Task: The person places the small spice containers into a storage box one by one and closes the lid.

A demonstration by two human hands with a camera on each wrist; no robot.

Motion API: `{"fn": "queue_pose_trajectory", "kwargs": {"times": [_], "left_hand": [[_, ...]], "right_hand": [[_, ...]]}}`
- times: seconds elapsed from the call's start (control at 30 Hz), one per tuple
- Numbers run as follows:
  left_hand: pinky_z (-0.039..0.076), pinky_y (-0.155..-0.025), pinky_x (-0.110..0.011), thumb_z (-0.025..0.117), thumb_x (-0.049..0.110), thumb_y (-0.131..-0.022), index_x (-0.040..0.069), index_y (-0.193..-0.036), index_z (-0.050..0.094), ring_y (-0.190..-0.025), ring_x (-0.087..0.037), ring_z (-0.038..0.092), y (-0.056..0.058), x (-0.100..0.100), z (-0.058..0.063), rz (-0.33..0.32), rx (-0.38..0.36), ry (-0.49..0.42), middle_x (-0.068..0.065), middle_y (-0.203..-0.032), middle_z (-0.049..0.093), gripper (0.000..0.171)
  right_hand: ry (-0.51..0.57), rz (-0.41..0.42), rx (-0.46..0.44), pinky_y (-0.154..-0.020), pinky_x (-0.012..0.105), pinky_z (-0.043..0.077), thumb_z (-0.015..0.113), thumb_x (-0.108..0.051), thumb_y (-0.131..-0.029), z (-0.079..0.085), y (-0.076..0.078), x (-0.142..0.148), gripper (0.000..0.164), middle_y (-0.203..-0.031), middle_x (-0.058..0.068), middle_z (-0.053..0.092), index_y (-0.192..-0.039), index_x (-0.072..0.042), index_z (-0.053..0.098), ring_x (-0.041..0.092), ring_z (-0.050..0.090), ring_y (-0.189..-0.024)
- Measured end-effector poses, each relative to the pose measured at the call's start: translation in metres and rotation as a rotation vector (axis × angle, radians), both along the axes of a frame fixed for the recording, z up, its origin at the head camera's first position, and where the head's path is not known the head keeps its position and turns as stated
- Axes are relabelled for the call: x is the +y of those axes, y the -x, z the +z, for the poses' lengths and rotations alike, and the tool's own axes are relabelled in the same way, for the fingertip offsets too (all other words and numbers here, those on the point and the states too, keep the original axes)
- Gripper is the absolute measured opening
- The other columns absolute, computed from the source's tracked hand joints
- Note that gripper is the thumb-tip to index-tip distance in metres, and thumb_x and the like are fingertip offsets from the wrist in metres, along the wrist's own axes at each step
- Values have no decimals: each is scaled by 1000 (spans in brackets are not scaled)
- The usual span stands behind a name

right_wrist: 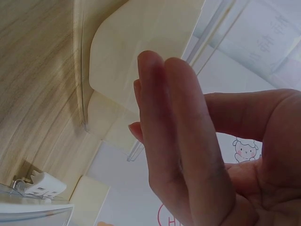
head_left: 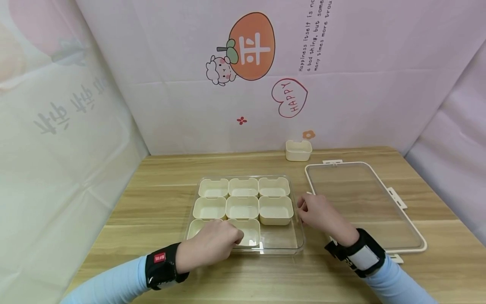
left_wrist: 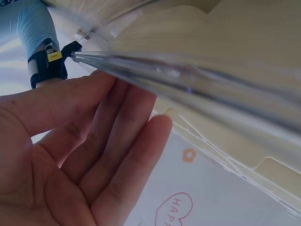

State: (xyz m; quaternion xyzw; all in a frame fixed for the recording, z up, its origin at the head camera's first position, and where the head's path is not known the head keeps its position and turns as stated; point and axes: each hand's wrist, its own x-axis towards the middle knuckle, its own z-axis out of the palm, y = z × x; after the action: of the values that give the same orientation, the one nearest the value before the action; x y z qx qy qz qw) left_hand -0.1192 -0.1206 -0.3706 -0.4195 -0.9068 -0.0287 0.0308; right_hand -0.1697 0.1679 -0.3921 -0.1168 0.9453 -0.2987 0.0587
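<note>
A clear tray (head_left: pixel 281 236) holds cream compartment cups in rows, with a gap at its front right corner. My left hand (head_left: pixel 214 242) bends over the front row, its fingers right at the front middle cup (head_left: pixel 248 232). In the left wrist view, the tray's clear edge (left_wrist: pixel 197 89) hides the tips of the thumb and some fingers, so I cannot tell whether they pinch a cup. My right hand (head_left: pixel 317 213) is at the tray's right wall, fingers slightly bent and close together (right_wrist: pixel 181 132). Nothing shows between its thumb and fingers.
A single cream cup (head_left: pixel 298 151) stands at the table's back edge, against the printed backdrop (head_left: pixel 171 84). To the right lies a clear lid (head_left: pixel 364 202) with a cream frame and side clips, partly under my right forearm. The table (head_left: pixel 159 198) is wood-grained.
</note>
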Motion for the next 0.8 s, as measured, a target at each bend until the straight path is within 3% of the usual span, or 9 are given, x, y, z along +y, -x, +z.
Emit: {"fn": "queue_pose_trajectory", "kwargs": {"times": [0.37,0.8], "left_hand": [[26,-43,-18,67,2,-74,19,-58,47,-51,-2,35,2,0,0,27,3,-29,13,-56,39,30],[28,-41,-21,67,3,-70,19,-59,47,-50,-4,38,4,5,5,37,-8,13,12,-56,41,28]], "right_hand": [[-11,3,8,-52,25,48,57,-6,-85,0,0,0,11,-71,5,66,-92,2,59,9,60,-54],[41,-9,-22,-51,24,49,57,-5,-83,1,-1,1,13,-72,7,66,-92,3,59,15,64,-57]]}}
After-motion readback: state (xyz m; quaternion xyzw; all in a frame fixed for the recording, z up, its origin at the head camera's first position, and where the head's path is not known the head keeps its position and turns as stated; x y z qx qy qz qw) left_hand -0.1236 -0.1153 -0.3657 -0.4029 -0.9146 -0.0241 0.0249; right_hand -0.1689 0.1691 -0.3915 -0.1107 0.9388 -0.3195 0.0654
